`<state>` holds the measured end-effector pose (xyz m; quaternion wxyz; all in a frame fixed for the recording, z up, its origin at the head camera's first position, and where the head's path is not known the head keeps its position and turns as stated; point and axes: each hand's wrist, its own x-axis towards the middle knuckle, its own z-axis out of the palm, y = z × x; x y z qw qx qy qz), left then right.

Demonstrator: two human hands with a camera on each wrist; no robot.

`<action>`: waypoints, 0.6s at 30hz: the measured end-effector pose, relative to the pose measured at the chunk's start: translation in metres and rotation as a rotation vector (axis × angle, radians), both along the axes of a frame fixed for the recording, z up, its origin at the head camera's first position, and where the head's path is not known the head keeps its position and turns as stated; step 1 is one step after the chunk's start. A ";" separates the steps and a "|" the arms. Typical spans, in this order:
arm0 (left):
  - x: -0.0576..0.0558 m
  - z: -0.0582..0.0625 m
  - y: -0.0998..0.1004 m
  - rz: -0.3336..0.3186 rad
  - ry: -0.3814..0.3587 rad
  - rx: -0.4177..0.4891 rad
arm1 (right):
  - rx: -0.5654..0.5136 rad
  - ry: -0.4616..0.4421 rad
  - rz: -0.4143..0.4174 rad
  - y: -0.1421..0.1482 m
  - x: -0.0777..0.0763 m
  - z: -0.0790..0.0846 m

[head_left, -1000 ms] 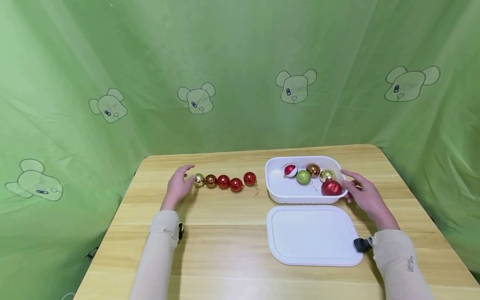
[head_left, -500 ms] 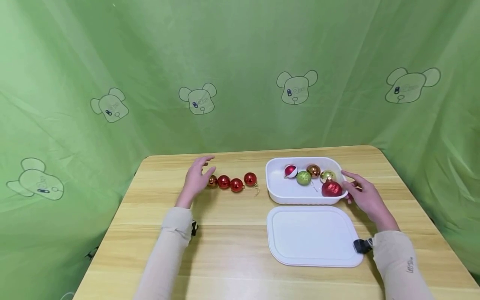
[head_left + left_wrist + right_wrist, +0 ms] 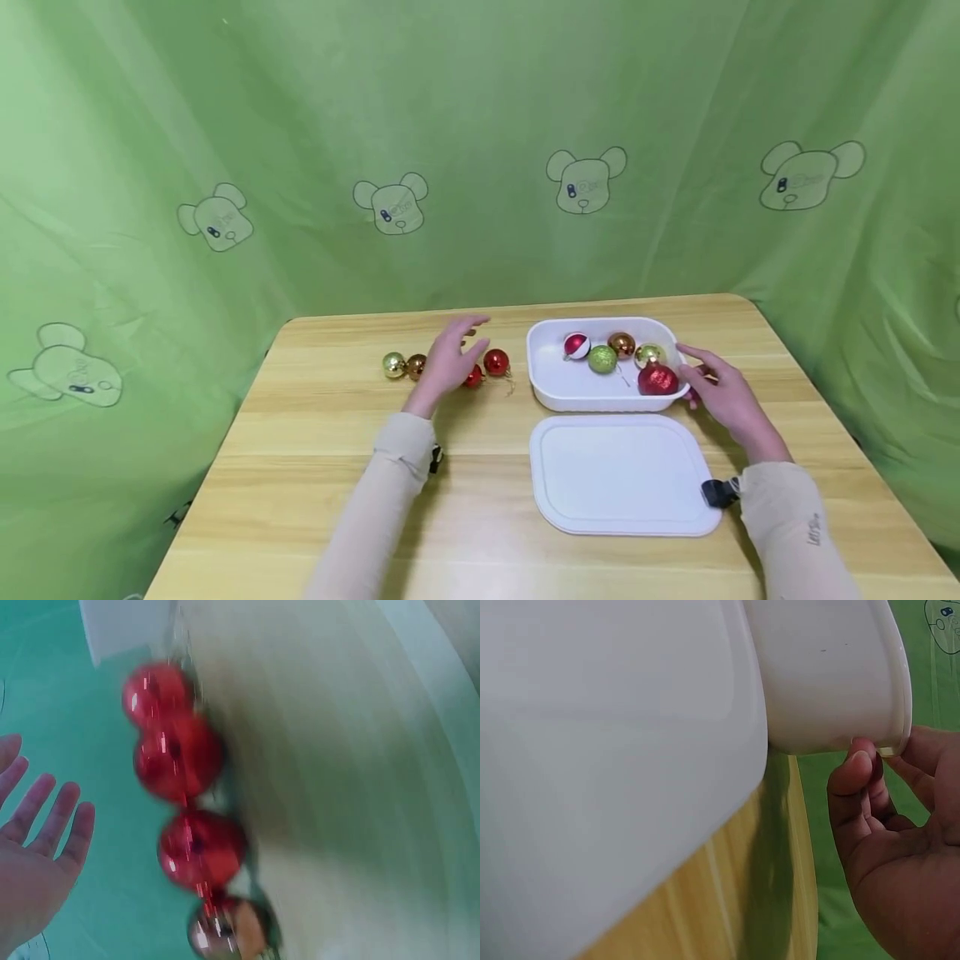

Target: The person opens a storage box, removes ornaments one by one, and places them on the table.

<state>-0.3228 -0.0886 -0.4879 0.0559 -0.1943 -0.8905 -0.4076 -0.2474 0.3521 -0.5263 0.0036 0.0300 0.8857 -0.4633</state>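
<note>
we see a row of small baubles running left to right across the wooden table (image 3: 300, 408), to the left of the white box (image 3: 600, 404). the row's long axis is nearly parallel to the table's far edge: gold bauble (image 3: 393, 364) at the left end, brown bauble (image 3: 416, 367) beside it, then red ones, with the rightmost red bauble (image 3: 497, 362) set slightly farther back and its gold string (image 3: 511, 383) trailing toward us. the person's left hand (image 3: 447, 360) is over the red part, thumb and fingers wide apart, holding nothing. the box opens upward, its long axis also left to right, with a glittery green bauble (image 3: 602, 359) and a large red ornament (image 3: 657, 378) among those inside. the right hand (image 3: 723, 396) holds the box's right end with bent fingers. the white lid (image 3: 626, 475) lies flat just in front, lengthwise the same way. against a second ago, we find the left hand farther right: there it is at the gold bauble, which now shows whole, while the right hand and box keep their places.
</note>
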 end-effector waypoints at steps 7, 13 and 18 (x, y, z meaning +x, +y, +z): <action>0.001 -0.005 0.047 -0.079 0.015 -0.057 | -0.011 -0.005 0.003 -0.001 0.001 0.000; 0.000 -0.003 0.083 -0.118 0.040 -0.131 | -0.026 -0.014 0.006 -0.001 0.000 0.000; -0.001 -0.001 0.112 -0.158 0.045 -0.181 | -0.031 -0.010 0.007 0.003 0.000 -0.001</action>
